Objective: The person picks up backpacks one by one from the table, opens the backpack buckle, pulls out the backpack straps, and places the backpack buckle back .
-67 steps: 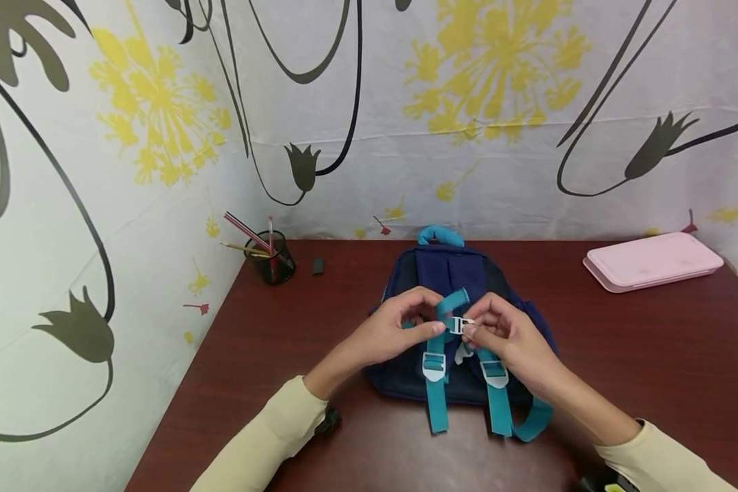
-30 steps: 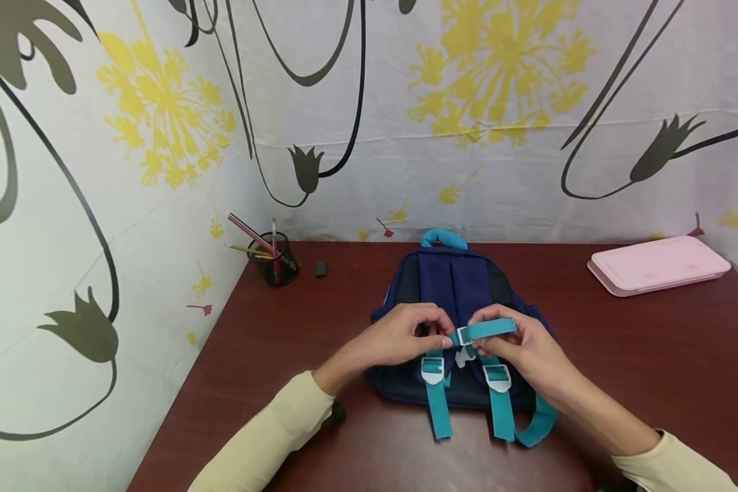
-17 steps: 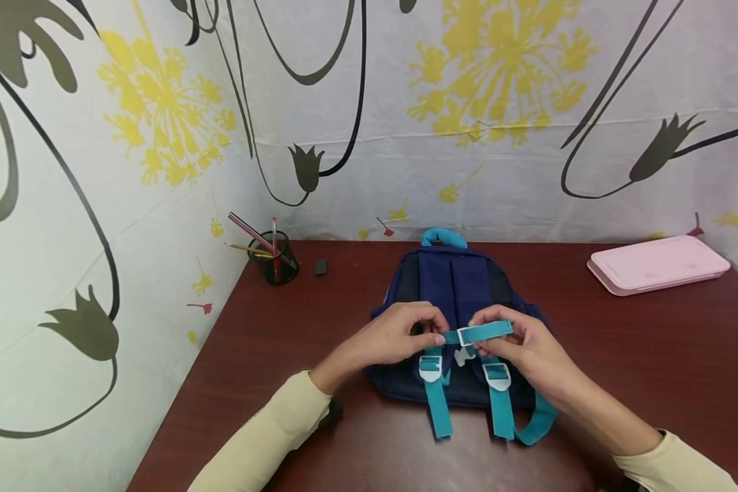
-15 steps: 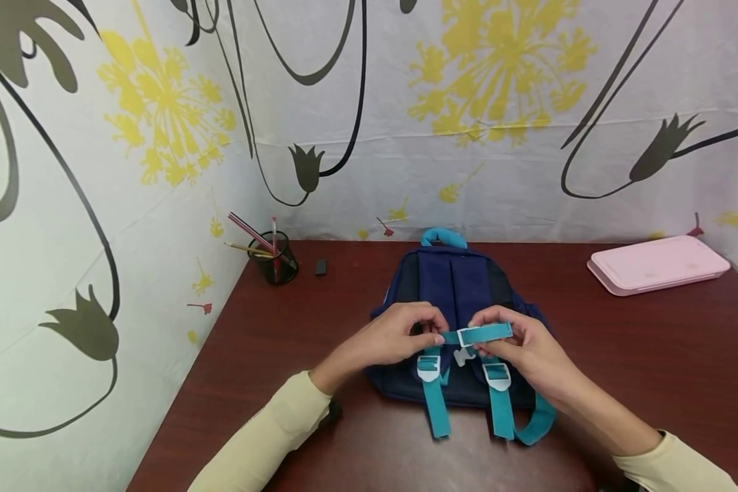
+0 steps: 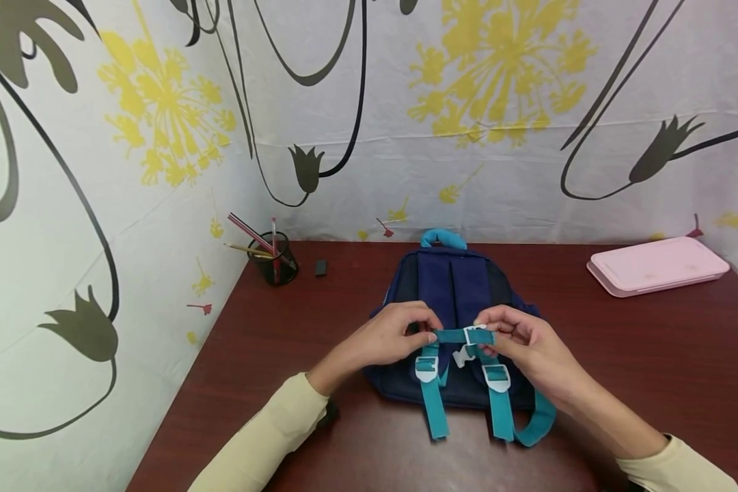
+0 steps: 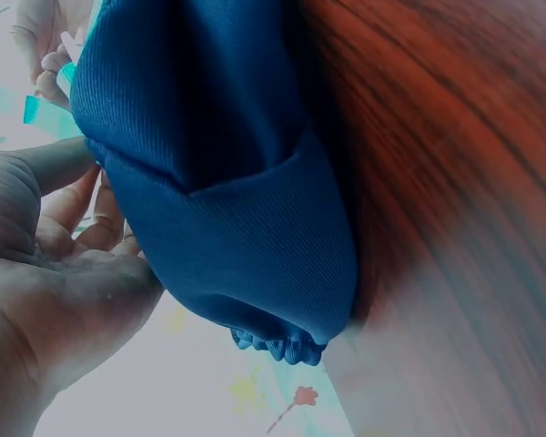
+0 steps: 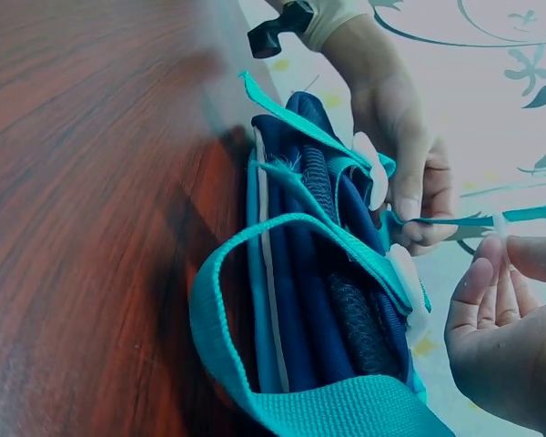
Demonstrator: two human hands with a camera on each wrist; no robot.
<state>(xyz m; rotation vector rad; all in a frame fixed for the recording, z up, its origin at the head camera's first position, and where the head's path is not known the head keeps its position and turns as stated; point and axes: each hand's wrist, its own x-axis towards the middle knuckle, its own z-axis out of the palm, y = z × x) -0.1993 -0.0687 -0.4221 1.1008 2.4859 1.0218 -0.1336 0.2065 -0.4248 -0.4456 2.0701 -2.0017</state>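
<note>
A navy backpack [image 5: 454, 277] lies on the table with its shoulder straps up. My left hand [image 5: 390, 335] pinches a teal chest strap [image 5: 449, 336] between thumb and fingers. At the strap's other end, my right hand [image 5: 531, 345] pinches a white buckle [image 5: 469, 335] with the webbing threaded through it. The strap runs taut between both hands, also in the right wrist view, its short tail reaching the right thumb. Just below hangs a second white clip [image 5: 463, 356]. The left wrist view mostly shows the backpack's side [image 6: 237, 228], hiding part of the left fingers.
Two white strap adjusters [image 5: 427, 367] with teal tails hang at the backpack's front, beside a teal loop [image 5: 538, 424]. A mesh pen cup [image 5: 273, 263] and a small dark block [image 5: 321, 267] stand at the back left. A pink case [image 5: 658, 265] lies back right.
The strap tail, upright at first, swung over to the right and then grew shorter beyond the buckle. My left hand moved slightly left and the buckle slightly right, lengthening the strap between them.
</note>
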